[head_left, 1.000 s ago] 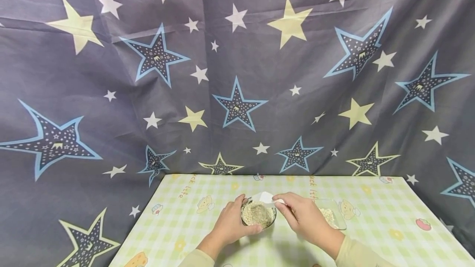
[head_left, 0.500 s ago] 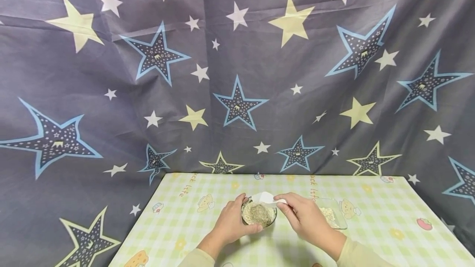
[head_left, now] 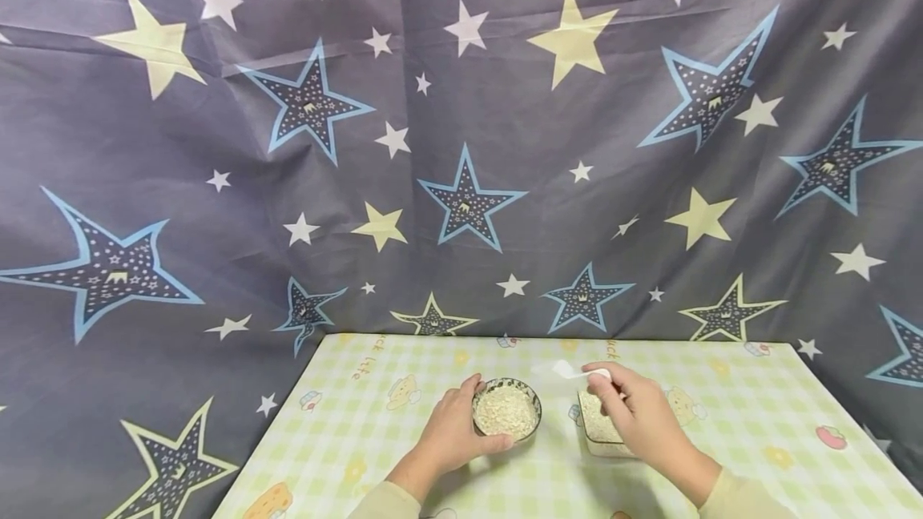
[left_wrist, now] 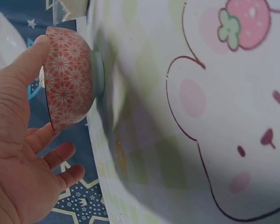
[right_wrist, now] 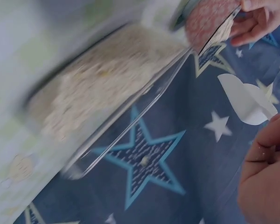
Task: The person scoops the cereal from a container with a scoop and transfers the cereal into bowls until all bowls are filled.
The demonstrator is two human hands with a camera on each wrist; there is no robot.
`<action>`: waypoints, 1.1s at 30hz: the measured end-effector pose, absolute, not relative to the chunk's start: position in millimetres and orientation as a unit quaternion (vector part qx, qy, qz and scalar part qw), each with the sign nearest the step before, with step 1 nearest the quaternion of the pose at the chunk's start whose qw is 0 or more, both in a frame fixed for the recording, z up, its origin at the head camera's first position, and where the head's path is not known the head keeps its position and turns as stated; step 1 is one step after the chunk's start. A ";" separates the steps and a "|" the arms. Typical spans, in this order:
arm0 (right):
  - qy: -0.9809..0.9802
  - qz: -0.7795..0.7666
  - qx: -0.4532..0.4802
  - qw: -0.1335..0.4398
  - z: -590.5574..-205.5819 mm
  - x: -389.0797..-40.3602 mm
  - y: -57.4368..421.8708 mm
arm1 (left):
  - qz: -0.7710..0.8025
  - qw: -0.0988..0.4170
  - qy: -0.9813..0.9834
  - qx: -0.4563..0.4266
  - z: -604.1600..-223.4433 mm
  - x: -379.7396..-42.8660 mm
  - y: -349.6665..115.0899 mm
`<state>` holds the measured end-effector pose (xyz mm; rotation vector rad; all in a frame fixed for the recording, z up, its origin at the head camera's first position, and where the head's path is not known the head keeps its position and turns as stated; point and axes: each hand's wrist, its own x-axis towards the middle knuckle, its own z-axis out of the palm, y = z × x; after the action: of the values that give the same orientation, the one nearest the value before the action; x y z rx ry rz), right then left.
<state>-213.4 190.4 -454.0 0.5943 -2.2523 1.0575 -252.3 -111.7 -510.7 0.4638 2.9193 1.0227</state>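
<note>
My left hand (head_left: 450, 431) holds a small round bowl (left_wrist: 70, 77) by its rim, the thumb on one side and the index finger on the other. Red with pale flowers outside, it has a pale green foot and is filled with cream-coloured flakes (head_left: 506, 413). The other three fingers reach past the bowl. With thumb and fingers, my right hand (head_left: 642, 411) pinches the handle of a white scoop (right_wrist: 249, 100). The scoop hangs in the air between the bowl and a rectangular clear glass container (head_left: 608, 448), which holds similar flakes. In the head view, the right hand partly covers that container.
A table with a green-checked cloth (head_left: 346, 407) carries both vessels. Behind the table's far edge hangs a dark curtain (head_left: 490, 279) patterned with stars.
My right hand has moved right with the scoop, away from above the bowl and over to the glass container. More of the bowl's flakes now show. The left hand keeps its hold.
</note>
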 end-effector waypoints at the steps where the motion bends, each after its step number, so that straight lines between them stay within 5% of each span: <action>1: -0.845 0.400 0.211 0.286 -453.5 -212.7 195.8 | 0.324 0.004 0.934 0.148 -510.9 -252.0 -111.8; 19: -0.890 0.406 0.030 0.207 -458.4 -199.4 297.3 | 0.314 -0.046 0.915 0.248 -488.3 -230.6 -42.5; 33: -0.883 0.447 -0.022 0.137 -475.0 -201.7 310.5 | 0.301 0.035 0.920 0.247 -504.5 -216.3 21.5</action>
<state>-201.7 310.5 -475.0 -0.0639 -2.5565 1.2950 -216.3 21.5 -504.5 0.7588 2.8278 0.9258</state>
